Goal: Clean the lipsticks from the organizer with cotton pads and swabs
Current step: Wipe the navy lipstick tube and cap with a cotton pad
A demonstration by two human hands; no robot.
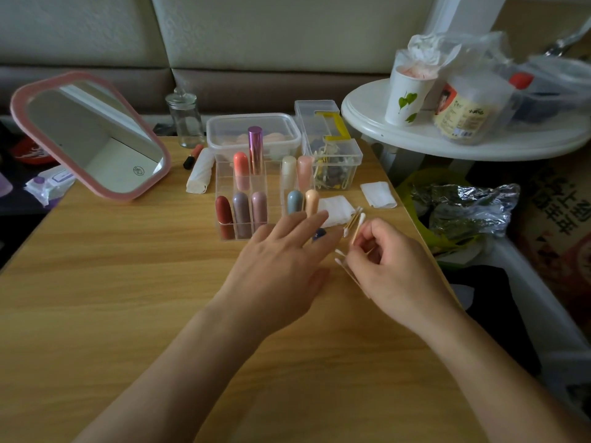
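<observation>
A clear acrylic organizer stands mid-table and holds several lipsticks, among them a dark red one and a tall metallic pink one. My left hand lies just in front of the organizer, fingers straight and spread. A dark blue lipstick peeks out under its fingers. My right hand pinches cotton swabs by their wooden sticks, right of the left hand. Two white cotton pads lie on the table beyond the swabs.
A pink-framed mirror stands at the left. Behind the organizer are a lidded plastic box, a clear box of small items, a glass jar and a rolled white cloth. A white round side table stands at the right.
</observation>
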